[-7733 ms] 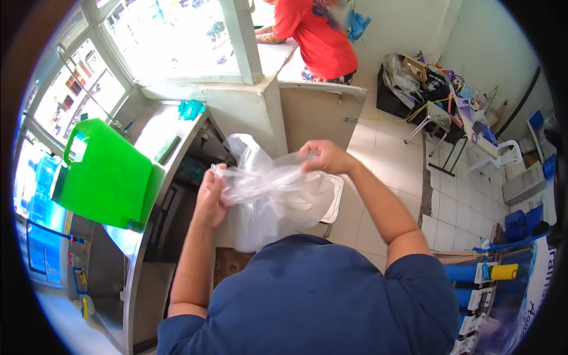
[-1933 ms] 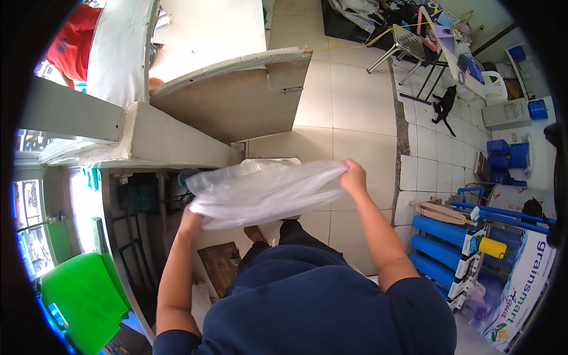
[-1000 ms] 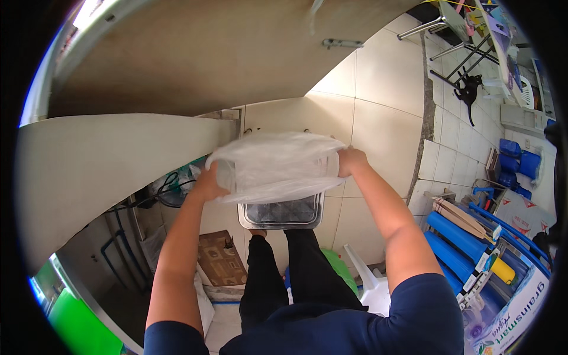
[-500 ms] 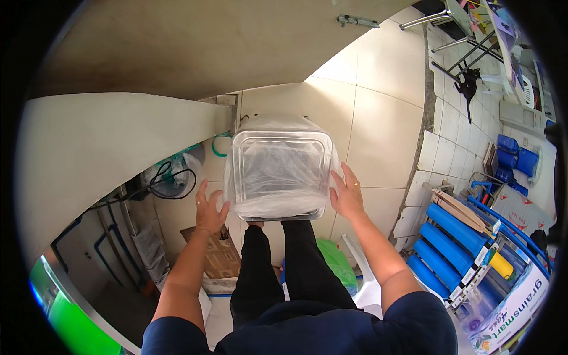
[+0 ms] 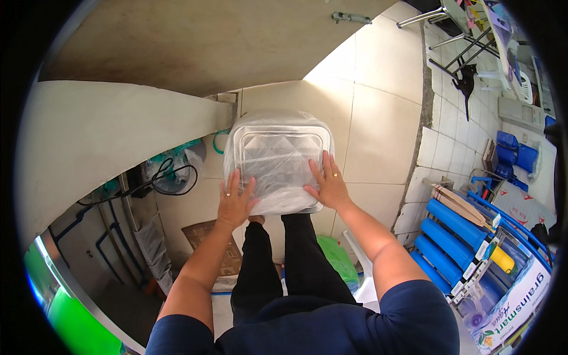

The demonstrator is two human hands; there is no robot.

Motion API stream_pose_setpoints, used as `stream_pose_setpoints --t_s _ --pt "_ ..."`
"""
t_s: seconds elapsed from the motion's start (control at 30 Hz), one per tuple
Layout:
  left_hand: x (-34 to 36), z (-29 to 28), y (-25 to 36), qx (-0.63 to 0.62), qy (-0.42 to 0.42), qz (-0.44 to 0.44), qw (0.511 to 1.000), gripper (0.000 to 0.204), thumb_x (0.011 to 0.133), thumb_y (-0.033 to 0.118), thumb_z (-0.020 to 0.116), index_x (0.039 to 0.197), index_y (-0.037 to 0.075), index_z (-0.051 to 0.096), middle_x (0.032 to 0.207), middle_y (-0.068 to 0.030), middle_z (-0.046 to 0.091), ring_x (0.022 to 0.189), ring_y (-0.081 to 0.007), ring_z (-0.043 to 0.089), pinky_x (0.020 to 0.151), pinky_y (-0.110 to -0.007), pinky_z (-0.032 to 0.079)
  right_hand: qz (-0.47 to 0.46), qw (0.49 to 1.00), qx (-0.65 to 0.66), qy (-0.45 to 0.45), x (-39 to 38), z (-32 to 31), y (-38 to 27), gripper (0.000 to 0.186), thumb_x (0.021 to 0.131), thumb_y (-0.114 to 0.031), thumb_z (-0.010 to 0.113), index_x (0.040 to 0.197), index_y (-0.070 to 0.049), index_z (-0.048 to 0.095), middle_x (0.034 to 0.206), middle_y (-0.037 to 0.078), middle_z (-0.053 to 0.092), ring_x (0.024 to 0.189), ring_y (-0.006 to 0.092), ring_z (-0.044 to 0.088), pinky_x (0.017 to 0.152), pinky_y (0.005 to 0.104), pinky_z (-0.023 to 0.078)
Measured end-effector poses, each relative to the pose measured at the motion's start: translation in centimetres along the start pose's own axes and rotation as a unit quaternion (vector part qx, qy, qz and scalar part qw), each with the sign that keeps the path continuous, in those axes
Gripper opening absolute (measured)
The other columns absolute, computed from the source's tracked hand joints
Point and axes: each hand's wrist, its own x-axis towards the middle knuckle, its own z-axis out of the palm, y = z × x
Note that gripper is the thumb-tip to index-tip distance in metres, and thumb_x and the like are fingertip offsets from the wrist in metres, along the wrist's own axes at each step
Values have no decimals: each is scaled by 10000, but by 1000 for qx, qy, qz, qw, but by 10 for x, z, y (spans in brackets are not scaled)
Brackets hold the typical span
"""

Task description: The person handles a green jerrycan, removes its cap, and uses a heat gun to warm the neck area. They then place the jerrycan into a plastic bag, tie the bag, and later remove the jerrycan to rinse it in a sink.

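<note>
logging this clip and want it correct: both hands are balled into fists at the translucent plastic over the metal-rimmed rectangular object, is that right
Not quite: "balled into fists" is wrong. The head view shows the left hand and right hand both open, fingers spread, at the translucent plastic over the metal-rimmed rectangular object.

a clear, crinkled bag [image 5: 278, 174] drapes over a round-cornered silver rim [image 5: 315, 209], whose near edge partly pokes out.
</note>
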Motion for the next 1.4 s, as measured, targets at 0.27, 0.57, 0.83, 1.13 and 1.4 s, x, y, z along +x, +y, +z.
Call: stream_pose_setpoints --t_s 0.27,0.57,0.83,1.13,1.4 --pt "68 -39 -25 -65 154 -12 986 877 756 457 729 1477 133 351 1506 -239 273 1397 -423 271 1136 -618 176 3 985 -129 115 6 -13 -24 804 878 -453 636 1489 -44 310 1519 321 223 1371 505 293 1109 516 303" --pt "148 -67 -31 -115 23 -152 981 1069 682 540 785 1531 162 258 1585 -210 151 1451 -400 187 1171 -566 146 174 980 79 48 89 -41 -1 906 771 -473 743 1501 -130 329 1511 263 295 1348 463 352 1053 562 347" --pt "8 -49 22 13 -96 -99 990 1083 721 472 784 1563 256 137 1613 -209 -28 1482 -398 87 1167 -600 100 49 990 -88 -98 7 -39 -33 922 798 -447 737 1543 -242 234 1585 256 112 1435 450 211 1132 517 266" --pt "-214 -99 49 -122 -104 -113 981 777 899 581 551 1508 155 325 1567 -290 119 1456 -431 164 1163 -583 162 -62 970 -134 -192 5 -97 -115 829 826 -408 700 1515 -168 307 1535 277 240 1383 452 313 1115 512 310" --pt "-459 -228 21 -76 388 -262 880 806 832 469 718 1481 146 366 1541 -345 78 1434 -504 140 1147 -603 161 -346 892 -58 -286 16 -163 -484 708 850 -506 650 1315 17 544 1262 276 584 1213 404 538 1038 437 424"
